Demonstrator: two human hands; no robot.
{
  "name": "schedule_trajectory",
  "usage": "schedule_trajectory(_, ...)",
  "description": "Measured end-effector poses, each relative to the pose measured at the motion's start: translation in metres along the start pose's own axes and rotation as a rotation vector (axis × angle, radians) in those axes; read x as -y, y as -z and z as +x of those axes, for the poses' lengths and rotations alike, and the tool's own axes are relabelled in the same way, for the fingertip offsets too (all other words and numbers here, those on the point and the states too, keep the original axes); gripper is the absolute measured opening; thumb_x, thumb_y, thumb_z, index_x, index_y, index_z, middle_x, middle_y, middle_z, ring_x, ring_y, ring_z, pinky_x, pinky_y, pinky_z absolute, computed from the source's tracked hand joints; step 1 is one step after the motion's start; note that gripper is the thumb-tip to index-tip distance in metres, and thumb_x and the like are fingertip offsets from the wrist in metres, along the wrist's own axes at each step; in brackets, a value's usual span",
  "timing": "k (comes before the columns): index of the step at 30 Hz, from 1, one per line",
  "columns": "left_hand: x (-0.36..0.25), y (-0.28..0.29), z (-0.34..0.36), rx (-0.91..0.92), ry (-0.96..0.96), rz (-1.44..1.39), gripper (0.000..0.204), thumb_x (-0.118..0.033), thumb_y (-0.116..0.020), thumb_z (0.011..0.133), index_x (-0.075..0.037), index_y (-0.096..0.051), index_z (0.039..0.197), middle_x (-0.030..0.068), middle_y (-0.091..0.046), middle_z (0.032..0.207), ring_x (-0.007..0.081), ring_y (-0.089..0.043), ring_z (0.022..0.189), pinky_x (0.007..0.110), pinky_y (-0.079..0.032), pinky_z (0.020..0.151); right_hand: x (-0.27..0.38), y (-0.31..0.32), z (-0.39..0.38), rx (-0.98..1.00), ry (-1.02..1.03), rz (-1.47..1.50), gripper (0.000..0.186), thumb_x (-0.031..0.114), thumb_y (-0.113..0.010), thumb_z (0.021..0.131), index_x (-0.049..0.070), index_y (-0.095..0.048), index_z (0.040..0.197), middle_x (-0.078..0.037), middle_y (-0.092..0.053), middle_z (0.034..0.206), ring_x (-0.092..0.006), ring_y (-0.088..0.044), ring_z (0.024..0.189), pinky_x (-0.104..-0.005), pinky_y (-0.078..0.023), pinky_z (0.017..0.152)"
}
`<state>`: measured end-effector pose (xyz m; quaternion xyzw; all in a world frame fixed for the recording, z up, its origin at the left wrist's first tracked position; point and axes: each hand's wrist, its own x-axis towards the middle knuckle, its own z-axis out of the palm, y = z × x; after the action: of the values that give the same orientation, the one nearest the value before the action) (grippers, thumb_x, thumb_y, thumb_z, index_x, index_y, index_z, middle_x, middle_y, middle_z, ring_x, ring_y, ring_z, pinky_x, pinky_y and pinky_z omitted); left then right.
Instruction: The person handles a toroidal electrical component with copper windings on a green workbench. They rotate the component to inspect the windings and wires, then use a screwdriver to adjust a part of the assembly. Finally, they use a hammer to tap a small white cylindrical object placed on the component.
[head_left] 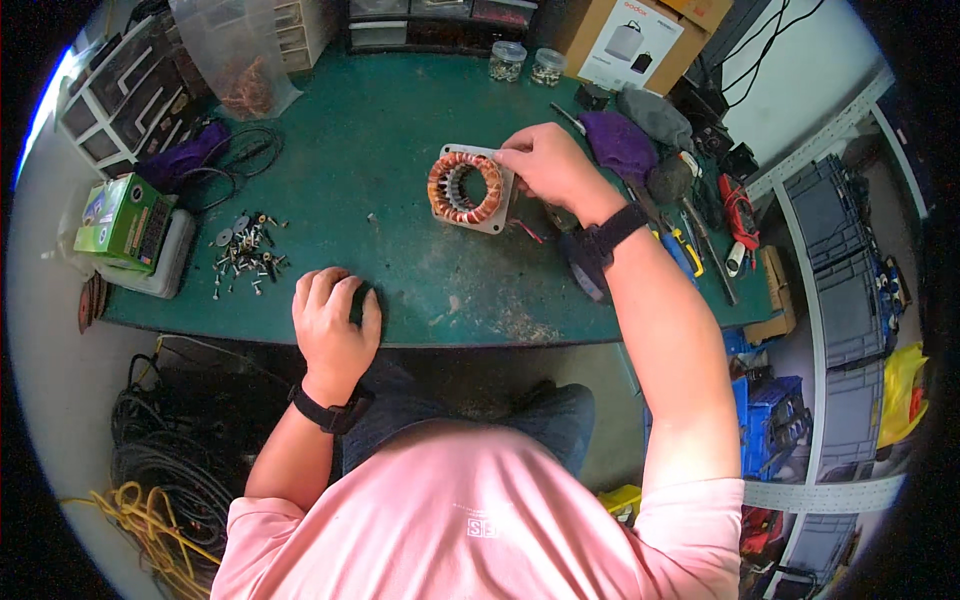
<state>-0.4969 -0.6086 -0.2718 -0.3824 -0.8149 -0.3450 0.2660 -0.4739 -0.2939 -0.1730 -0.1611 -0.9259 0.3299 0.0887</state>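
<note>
A motor stator [441, 188] with a ring of copper windings in a square metal frame rests on the green workbench, its round bore facing up. Thin red wires [526, 231] trail from its lower right corner. My right hand [556, 172] is closed on the frame's upper right edge, thumb and fingers pinching it. Near the bench's front edge lies my left hand [333, 322], palm down and empty, its fingers loosely bent and the thumb apart. Just beyond the left hand is a scatter of screws and washers [246, 253].
Pliers [690, 250], a red meter [738, 210] and purple cloth [618, 142] crowd the bench's right side. A green box [125, 222] stands at left. Two jars [507, 62] and a cardboard box [585, 30] are at the back. Coiled cables [165, 450] lie below left.
</note>
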Motion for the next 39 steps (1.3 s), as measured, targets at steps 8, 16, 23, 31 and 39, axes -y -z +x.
schedule_trajectory(8,0.002,-0.004,0.000,-0.028,-0.015,0.010,0.018,-0.007,-0.072,0.074,-0.002,-0.066,0.090,0.0133,-0.064,0.097,0.0342,-0.060,0.094,0.044,-0.048,0.083,-0.010,0.003,0.002,0.016,-0.135,0.115,0.029,0.025,-0.067,0.093,-0.003,-0.074,0.094,-0.002,-0.062,0.066,-0.0101,-0.056,0.054,-0.0262,-0.048,0.051)
schedule_trajectory(16,0.000,-0.003,0.000,-0.021,-0.005,0.014,0.018,-0.007,-0.072,0.073,-0.002,-0.066,0.090,0.0129,-0.064,0.097,0.0338,-0.060,0.094,0.044,-0.048,0.083,-0.015,-0.003,0.004,-0.052,-0.031,0.030,0.031,0.024,-0.069,0.090,-0.006,-0.074,0.091,-0.004,-0.062,0.065,-0.0103,-0.057,0.055,-0.0267,-0.046,0.049)
schedule_trajectory(23,-0.001,-0.002,0.001,-0.009,-0.003,-0.004,0.019,-0.003,-0.072,0.074,0.001,-0.065,0.091,0.0155,-0.064,0.098,0.0360,-0.059,0.093,0.044,-0.049,0.083,0.001,-0.007,-0.001,-0.132,0.026,-0.082,0.033,0.024,-0.070,0.087,-0.008,-0.074,0.092,-0.016,-0.070,0.071,-0.0204,-0.065,0.061,-0.0351,-0.051,0.059)
schedule_trajectory(31,0.000,-0.001,0.001,0.001,0.003,0.015,0.019,-0.004,-0.072,0.074,0.000,-0.065,0.091,0.0159,-0.064,0.099,0.0362,-0.059,0.094,0.044,-0.048,0.084,0.002,-0.012,-0.003,-0.183,0.020,-0.097,0.034,0.025,-0.070,0.087,-0.008,-0.074,0.092,-0.021,-0.071,0.076,-0.0263,-0.068,0.066,-0.0373,-0.053,0.065)
schedule_trajectory(39,0.001,-0.002,0.000,-0.005,0.018,0.008,0.019,-0.005,-0.073,0.073,0.000,-0.066,0.090,0.0151,-0.064,0.099,0.0361,-0.059,0.095,0.044,-0.049,0.084,-0.002,-0.011,-0.006,-0.182,0.016,-0.049,0.035,0.031,-0.070,0.084,-0.003,-0.076,0.087,-0.025,-0.070,0.082,-0.0391,-0.071,0.079,-0.0442,-0.055,0.075)
